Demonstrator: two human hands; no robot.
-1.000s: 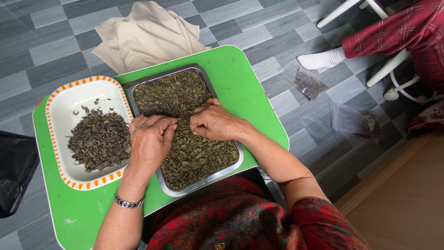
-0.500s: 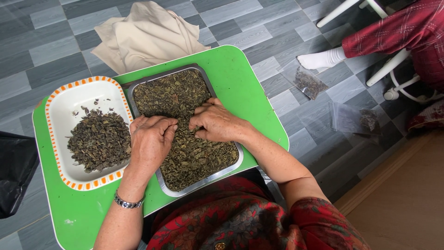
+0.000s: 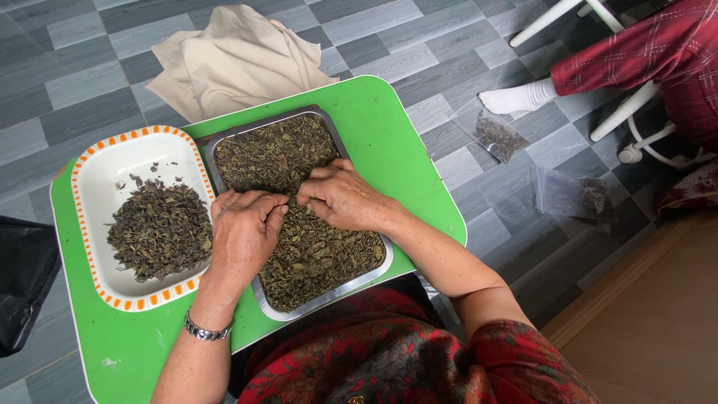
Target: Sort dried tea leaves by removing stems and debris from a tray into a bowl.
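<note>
- Over the metal tray (image 3: 371, 265), both hands sit low in the dried green leaves (image 3: 318, 254), knuckles up, fingertips nearly meeting at the middle.
- The left hand (image 3: 243, 236) curls loosely, fingers bent down into the leaves; whether it pinches anything I cannot tell, the fingertips are buried.
- The right hand (image 3: 340, 198) is half closed too, fingers tucked under, and its grip is hidden the same way.
- Just beside the tray, touching its left edge, the white dish with the orange rim (image 3: 90, 179) carries a darker heap of leaves (image 3: 158, 239).
- Both stand on the green table (image 3: 396, 142), the tray's near corner close to the table's front edge.
- Risk, as I judge it: a firm push toward the lap could nudge the tray off that edge, or flick leaves over its low rim.
- On the floor beyond lie a beige cloth (image 3: 232, 60) and two small clear bags (image 3: 499, 138).
</note>
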